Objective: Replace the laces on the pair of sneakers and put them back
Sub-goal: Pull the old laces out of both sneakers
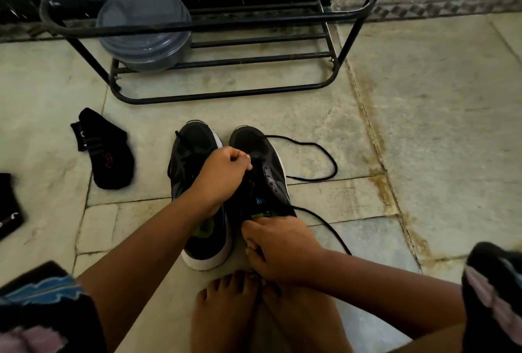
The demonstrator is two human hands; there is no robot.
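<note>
Two black sneakers with white soles stand side by side on the floor in front of my bare feet. The left sneaker (195, 143) still has its lace threaded. On the right sneaker (271, 171) my left hand (223, 174) pinches the black lace (319, 160) near the lower eyelets, and loose lace loops out to the right on the floor. My right hand (279, 248) grips the heel end of the right sneaker, with a lace end trailing past it.
A black metal shoe rack (226, 92) stands behind the sneakers, holding grey plastic containers (144, 33). A black sock (110, 152) lies to the left, another black sock (8, 208) at the left edge. My knees frame the bottom corners.
</note>
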